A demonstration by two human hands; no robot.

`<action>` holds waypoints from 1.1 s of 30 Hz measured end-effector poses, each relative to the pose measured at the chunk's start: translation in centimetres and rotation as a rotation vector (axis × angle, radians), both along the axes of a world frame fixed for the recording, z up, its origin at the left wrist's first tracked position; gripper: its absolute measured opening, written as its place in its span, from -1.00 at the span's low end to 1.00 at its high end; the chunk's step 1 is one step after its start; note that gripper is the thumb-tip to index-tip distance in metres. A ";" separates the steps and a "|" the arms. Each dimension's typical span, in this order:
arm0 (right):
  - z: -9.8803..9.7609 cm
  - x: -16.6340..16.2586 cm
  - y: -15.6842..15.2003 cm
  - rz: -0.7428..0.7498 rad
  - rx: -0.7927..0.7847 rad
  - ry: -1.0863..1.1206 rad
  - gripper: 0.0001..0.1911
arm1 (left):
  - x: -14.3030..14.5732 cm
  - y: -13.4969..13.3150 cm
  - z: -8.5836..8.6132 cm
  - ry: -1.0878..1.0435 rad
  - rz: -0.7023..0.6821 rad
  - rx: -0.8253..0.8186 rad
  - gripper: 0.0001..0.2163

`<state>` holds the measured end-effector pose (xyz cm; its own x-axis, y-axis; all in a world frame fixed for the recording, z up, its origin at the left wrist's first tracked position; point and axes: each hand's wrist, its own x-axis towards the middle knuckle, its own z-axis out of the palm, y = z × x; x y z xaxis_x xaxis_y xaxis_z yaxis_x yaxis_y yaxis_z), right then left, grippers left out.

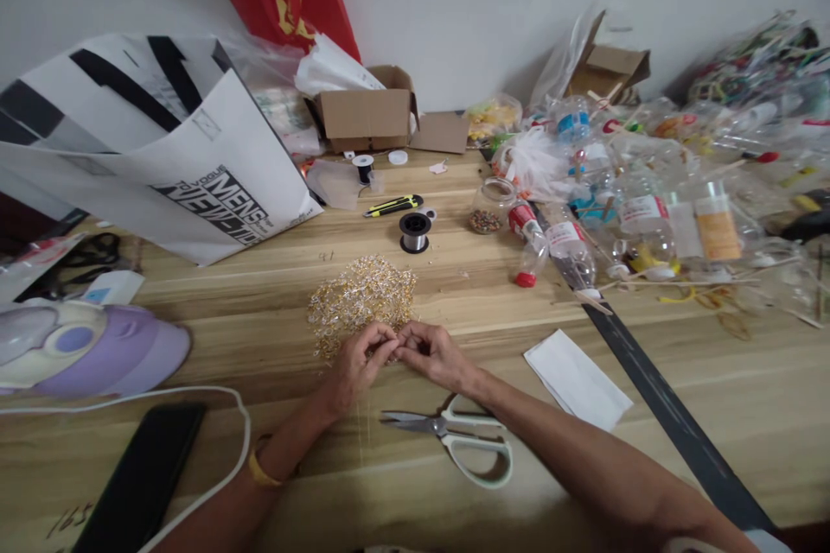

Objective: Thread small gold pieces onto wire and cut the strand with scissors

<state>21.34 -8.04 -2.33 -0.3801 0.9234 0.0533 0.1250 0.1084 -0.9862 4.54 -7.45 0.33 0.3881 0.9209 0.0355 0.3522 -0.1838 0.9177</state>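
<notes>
My left hand (pixel 363 360) and my right hand (pixel 433 352) meet fingertip to fingertip at the near edge of a heap of small gold and clear beads (pixel 360 298). Both are pinched closed. Whatever lies between the fingertips is too small to make out. A thin, pale thread (pixel 363 432) seems to hang below my left hand. Just in front of my right forearm, white-handled scissors (pixel 476 449) lie on the wooden table (pixel 259 320), their blades slightly apart and pointing left. Beyond the heap stands a black spool of fine wire (pixel 415 235).
A yellow-black utility knife (pixel 392 206), a jar of beads (pixel 489 209) and a dark thread spool (pixel 363 166) are farther back. Plastic bottles (pixel 567 246) crowd the right. A folded white paper (pixel 577 380) lies right; a black phone (pixel 143 475) and white bag (pixel 213 164) are left.
</notes>
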 end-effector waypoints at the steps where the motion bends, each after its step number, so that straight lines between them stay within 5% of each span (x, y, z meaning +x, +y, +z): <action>1: 0.1 0.0 0.0 0.003 -0.001 0.003 -0.81 | 0.0 0.0 0.0 -0.002 -0.001 0.000 -0.86; 33: 0.8 0.3 -0.2 0.007 0.002 0.087 -0.76 | -0.8 0.1 -0.5 0.002 -0.035 -0.010 -0.82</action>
